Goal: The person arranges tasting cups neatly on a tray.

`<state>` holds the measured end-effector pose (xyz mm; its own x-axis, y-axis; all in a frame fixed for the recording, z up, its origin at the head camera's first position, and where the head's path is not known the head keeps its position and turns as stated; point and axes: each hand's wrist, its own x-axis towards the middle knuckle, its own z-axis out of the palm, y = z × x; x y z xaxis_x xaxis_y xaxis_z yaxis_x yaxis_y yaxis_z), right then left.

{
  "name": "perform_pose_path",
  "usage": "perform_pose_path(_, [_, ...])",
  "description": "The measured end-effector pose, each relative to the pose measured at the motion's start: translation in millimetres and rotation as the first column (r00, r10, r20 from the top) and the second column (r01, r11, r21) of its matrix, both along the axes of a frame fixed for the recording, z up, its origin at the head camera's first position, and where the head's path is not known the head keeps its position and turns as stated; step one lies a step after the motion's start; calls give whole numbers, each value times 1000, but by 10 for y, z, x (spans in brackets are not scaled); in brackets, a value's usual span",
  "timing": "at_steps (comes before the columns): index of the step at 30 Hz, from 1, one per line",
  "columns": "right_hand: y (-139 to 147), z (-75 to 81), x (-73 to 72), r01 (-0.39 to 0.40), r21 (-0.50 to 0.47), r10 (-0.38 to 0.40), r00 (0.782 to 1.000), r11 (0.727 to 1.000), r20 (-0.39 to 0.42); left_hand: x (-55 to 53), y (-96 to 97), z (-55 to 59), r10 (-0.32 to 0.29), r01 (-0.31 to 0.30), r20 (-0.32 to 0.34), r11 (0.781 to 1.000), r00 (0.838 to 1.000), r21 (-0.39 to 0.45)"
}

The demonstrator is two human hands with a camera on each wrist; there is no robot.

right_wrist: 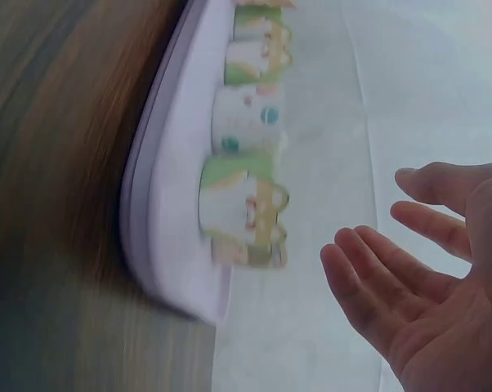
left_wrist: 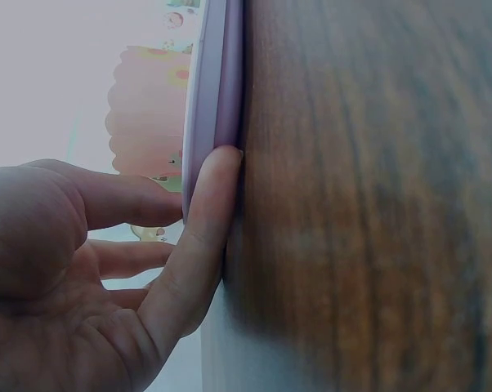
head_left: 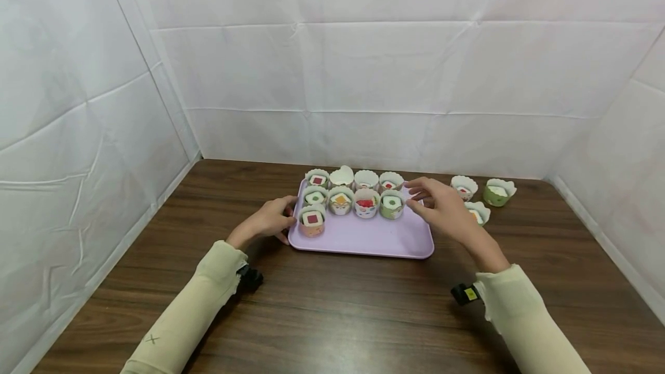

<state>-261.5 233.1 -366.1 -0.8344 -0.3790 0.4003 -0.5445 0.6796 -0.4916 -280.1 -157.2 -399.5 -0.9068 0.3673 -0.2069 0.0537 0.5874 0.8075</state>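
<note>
Head: the lavender tray lies mid-table, long axis left to right, its cups mouth-up. Setting out cups seems the step in hand; the next move probably calls for reaching right to the loose cups.

Left wrist: the left hand grips the tray's left edge.

Right wrist: blurred, but the right hand appears empty, fingers loosely spread, apart from the cups.

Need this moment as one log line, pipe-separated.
left hand: holds purple tray at left edge | right hand: empty, near tray's right end | nine cups on tray | three cups on table
</note>
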Motion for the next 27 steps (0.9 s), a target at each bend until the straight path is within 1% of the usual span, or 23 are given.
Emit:
perform_pose_path(3, [129, 5, -3, 25, -18, -25, 1000, 1000, 19, 6, -3, -3, 4, -4, -2, 1000, 1000, -5])
perform_pose_path(8, [354, 17, -9, 105, -10, -105, 994, 994, -3, 12, -3, -1, 0, 0, -12, 1000, 1000, -12])
perform_pose_path(10, [447, 23, -11, 125, -10, -125, 992, 992, -3, 14, -5, 4, -3, 2, -15, 1000, 1000, -15])
perform_pose_path(15, [660, 17, -21, 161, -19, -160, 987, 987, 31, 14, -10, 17, 3, -3, -9, 1000, 1000, -17])
perform_pose_path(20, [839, -8, -51, 225, -27, -222, 972, 974, 72, 8, -1, 21, 0, 0, -5, 1000, 1000, -5])
perform_pose_path(27, [1041, -15, -55, 292, 10, -292, 951, 956, 100, 8, 0, 4, -8, 8, -9, 1000, 1000, -10])
